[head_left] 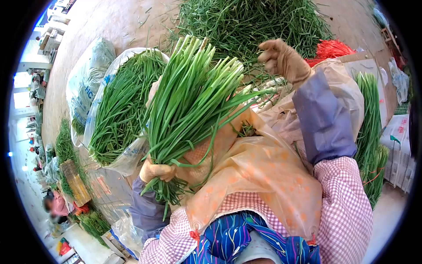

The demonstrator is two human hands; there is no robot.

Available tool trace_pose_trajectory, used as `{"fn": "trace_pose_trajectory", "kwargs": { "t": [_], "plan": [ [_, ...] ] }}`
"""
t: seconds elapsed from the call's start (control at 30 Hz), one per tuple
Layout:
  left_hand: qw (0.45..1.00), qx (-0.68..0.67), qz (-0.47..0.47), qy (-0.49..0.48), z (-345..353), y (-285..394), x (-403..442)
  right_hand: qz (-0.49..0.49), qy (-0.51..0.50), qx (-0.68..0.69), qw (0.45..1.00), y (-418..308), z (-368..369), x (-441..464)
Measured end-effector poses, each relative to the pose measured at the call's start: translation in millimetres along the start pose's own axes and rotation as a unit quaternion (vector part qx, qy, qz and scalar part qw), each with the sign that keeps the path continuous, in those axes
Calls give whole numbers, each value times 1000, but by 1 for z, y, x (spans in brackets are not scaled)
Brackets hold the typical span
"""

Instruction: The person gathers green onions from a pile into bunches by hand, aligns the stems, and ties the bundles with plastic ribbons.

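The left hand [157,170] grips a bunch [189,101] of long green leaves near its leafy end; its fingers are clamped round the leaves, with the tips drooping below the fist; the bunch is held tilted in front of the body, its pale stem ends up and away, and a few loose leaves stray to the right and down over the apron [259,165]; the right hand [283,61], in a tan glove, is raised beyond the apron, its fingers bent and loosely apart, with nothing seen between them; behind it, a large pile [250,26] of leaves spreads over the floor [110,22], and red ties [333,49] lie just beside the pile's near right edge; left of the bunch, an open bag [97,103] is filled with more leaves [123,105] up to its rim, and the bunch overlaps the bag's right edge in view, though whether they touch cannot be told; a second bag [88,77], with blue letters, stands against the open bag's left edge; beyond the right sleeve [323,116], tall greens [368,110] stand upright, near a white basket [398,132].
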State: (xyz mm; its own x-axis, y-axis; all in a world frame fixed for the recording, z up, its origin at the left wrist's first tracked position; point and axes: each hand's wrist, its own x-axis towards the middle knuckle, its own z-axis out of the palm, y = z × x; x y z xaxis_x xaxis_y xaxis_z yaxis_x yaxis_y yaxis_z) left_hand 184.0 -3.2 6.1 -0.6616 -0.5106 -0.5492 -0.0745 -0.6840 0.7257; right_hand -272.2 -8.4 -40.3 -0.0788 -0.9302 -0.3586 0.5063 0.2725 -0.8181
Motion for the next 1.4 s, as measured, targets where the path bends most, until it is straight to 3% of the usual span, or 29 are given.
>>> {"fn": "trace_pose_trajectory", "kwargs": {
  "t": [0.03, 0.1, 0.17, 0.2, 0.3, 0.5, 0.67, 0.77, 0.97, 1.07, 1.2, 1.3, 1.33, 1.4],
  "plan": [
    [1000, -14, 7, -15, -1, -4, 2, 26, -66, -82, 994, 2, 1, -5],
    [998, -46, 16, -46, -4, -14, 5, -13, -128, -243, 961, 11, 22, -26],
    [995, -74, 34, -65, -1, -19, 7, 8, -145, -309, 940, 21, 29, -34],
    [993, -85, 42, -69, 0, -21, 7, 63, -134, -290, 945, 7, 40, -46],
    [993, -90, 57, -56, 0, -27, 6, 105, -133, -263, 950, 18, 27, -40],
    [992, -98, 53, -50, -2, -35, 9, -19, -48, -59, 997, 10, 18, -46],
    [985, -134, 46, -98, 1, -30, 13, -61, 96, 56, 992, 10, 4, -40],
    [985, -137, 48, -96, -2, -31, 12, -44, 143, 36, 988, 7, -13, -37],
    [982, -145, 62, -105, -5, -36, 13, -81, -14, 121, 989, 17, -9, -33],
    [990, -121, 51, -50, 4, -32, 11, -78, -99, 115, 985, 10, -15, -37],
    [989, -126, 47, -56, 1, -34, 11, -105, 118, -166, 973, 9, 1, -37],
    [986, -137, 53, -75, 0, -36, 13, -155, 99, -234, 955, 18, -11, -28],
    [985, -143, 60, -72, -2, -38, 13, -145, 105, -177, 968, 16, -8, -29],
    [984, -146, 59, -80, -5, -40, 13, -140, 3, -57, 988, 11, -28, -23]
  ]
}}
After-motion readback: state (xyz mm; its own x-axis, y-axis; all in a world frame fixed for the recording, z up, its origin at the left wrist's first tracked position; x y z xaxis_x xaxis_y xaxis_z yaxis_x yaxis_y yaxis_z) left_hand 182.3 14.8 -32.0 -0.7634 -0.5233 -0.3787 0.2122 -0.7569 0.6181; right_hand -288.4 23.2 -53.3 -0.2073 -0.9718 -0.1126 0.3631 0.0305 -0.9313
